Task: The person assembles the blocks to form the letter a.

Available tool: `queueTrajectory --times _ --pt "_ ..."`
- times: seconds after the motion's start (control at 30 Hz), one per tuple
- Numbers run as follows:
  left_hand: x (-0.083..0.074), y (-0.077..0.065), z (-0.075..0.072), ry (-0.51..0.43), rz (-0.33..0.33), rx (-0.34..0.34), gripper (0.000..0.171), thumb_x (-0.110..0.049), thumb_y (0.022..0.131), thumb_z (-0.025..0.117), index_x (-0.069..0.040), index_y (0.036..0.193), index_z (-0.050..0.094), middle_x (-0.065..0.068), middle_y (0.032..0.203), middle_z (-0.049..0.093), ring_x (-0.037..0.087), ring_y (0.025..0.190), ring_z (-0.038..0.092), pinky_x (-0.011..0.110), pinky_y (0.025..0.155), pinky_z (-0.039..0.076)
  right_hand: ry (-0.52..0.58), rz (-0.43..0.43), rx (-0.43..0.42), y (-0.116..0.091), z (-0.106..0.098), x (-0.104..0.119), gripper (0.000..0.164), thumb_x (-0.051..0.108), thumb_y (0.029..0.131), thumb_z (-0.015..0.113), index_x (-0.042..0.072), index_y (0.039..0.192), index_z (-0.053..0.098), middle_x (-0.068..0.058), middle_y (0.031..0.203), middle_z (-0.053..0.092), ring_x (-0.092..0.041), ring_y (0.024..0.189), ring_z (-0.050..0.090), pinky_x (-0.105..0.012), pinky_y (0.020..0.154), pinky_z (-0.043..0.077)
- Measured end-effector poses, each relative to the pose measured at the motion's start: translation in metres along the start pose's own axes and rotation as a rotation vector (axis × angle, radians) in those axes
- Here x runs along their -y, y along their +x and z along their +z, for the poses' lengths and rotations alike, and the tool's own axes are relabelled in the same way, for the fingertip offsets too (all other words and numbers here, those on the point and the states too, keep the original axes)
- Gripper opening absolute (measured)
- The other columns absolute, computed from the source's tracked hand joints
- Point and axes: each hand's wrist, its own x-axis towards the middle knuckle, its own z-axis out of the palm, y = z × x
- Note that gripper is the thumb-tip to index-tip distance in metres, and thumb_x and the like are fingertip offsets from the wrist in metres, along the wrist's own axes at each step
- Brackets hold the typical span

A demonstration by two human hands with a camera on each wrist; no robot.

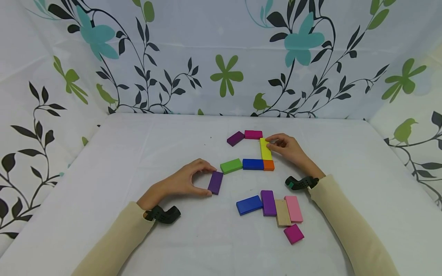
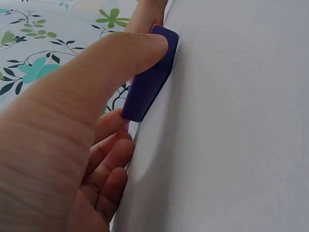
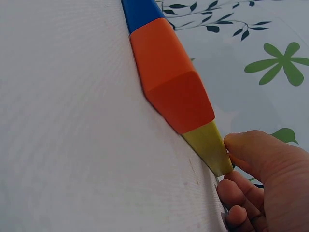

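My left hand (image 1: 188, 178) pinches a purple block (image 1: 215, 183) between thumb and fingers, the block's top corner close to the green block (image 1: 231, 166). In the left wrist view the thumb lies over one end of that purple block (image 2: 148, 89). My right hand (image 1: 289, 150) pinches the upper end of a yellow block (image 1: 265, 150); the right wrist view shows thumb and fingers at its far end. An orange block (image 1: 268, 165) adjoins the yellow one's lower end, with a blue block (image 1: 253, 164) to its left. A magenta block (image 1: 253, 134) and a dark purple block (image 1: 235, 138) lie beyond.
Nearer me on the white table (image 1: 193, 245) is a loose cluster: a blue block (image 1: 249, 205), a purple block (image 1: 268, 203), a tan block (image 1: 283, 213), a pink block (image 1: 294, 209) and a magenta block (image 1: 294, 234). A patterned curtain (image 1: 186, 34) hangs behind the table.
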Motion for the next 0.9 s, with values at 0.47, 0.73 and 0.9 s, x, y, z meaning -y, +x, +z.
queueTrajectory --times 0.47,0.73,0.9 --pt "-0.0001 0.0010 0.0024 0.028 0.008 -0.037 0.062 -0.030 0.074 0.086 -0.014 0.127 0.059 -0.001 0.123 0.054 0.014 0.110 0.050 0.036 0.099 0.041 0.001 -0.005 0.001 -0.0003 -0.0004 0.0011 0.037 0.029 0.094 0.067 0.009 0.125 0.064 -0.013 0.118 0.057 -0.025 0.093 0.048 -0.029 0.076 0.040" --pt "-0.0005 0.0010 0.0031 0.022 0.002 -0.037 0.063 -0.030 0.074 0.086 -0.013 0.127 0.059 -0.001 0.123 0.054 0.015 0.110 0.049 0.038 0.100 0.040 -0.003 0.003 0.002 0.0001 -0.0002 0.0012 0.038 0.030 0.094 0.066 0.009 0.125 0.064 -0.013 0.118 0.057 -0.025 0.094 0.047 -0.030 0.077 0.040" --pt "0.0004 0.0013 0.0038 0.030 0.001 -0.033 0.063 -0.031 0.074 0.086 -0.015 0.128 0.058 -0.002 0.123 0.054 0.013 0.110 0.049 0.036 0.100 0.041 -0.006 0.003 0.001 0.0001 -0.0002 0.0009 0.038 0.029 0.094 0.066 0.009 0.126 0.064 -0.013 0.118 0.057 -0.025 0.094 0.047 -0.030 0.077 0.040"
